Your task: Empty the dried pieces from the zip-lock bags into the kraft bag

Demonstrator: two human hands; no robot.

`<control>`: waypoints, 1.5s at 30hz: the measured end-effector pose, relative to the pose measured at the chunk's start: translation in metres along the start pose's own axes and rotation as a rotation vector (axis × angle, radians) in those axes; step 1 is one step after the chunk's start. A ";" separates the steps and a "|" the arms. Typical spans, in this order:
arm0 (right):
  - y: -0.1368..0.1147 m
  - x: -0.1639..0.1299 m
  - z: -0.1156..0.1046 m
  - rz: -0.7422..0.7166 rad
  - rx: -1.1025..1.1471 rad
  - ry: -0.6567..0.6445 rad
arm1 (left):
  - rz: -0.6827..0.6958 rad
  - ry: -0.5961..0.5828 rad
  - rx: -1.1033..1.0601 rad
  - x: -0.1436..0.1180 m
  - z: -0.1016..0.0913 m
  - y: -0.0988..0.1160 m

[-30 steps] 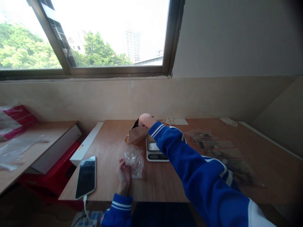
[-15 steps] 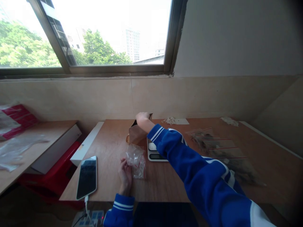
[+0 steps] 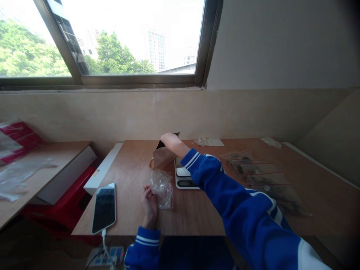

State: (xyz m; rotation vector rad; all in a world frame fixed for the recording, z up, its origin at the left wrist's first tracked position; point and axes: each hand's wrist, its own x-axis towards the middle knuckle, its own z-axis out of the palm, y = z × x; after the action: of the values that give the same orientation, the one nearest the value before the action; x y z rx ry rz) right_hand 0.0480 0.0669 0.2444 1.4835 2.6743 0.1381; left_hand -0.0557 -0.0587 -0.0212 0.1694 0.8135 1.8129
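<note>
Two hands work at the table (image 3: 197, 221), each on its own bag. The left hand (image 3: 149, 204) rests low on the wood with its grip pinched closed on the near edge of a small clear zip bag (image 3: 161, 187), which lies just ahead of it, crumpled and part raised, probably held so that its mouth stays up and ready. The right hand (image 3: 172, 140) reaches far forward, its fingers dipped into the open top of a brown paper bag (image 3: 161, 157); whether that grip is curled around anything inside is hidden by the bag's edge. The paper bag leans toward the left hand, likely tipped so the mouth is easy to enter. Just to the right of the zip bag, under the blue sleeve, sits a small scale (image 3: 182, 178). Further right of that arm lie several filled zip bags (image 3: 261, 180) in a row. Left of the left hand, a phone (image 3: 104, 208) lies plugged in.
</note>
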 end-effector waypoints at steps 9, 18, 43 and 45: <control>0.031 0.003 0.023 -0.132 -0.009 0.105 | 0.042 -0.033 0.005 0.002 -0.003 -0.002; 0.020 0.013 0.068 0.055 0.037 0.498 | 0.063 -0.020 0.034 0.001 -0.001 -0.001; 0.004 -0.034 0.102 0.302 0.699 0.935 | 0.097 -0.018 0.138 -0.006 0.006 0.000; -0.005 -0.073 0.133 0.480 0.947 0.922 | 0.098 -0.030 0.141 -0.007 0.007 0.000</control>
State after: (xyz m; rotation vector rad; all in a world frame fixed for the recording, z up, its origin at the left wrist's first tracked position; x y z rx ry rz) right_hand 0.0976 0.0081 0.1140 2.9305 3.1136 -0.6886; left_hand -0.0493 -0.0616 -0.0137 0.3312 0.9260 1.8401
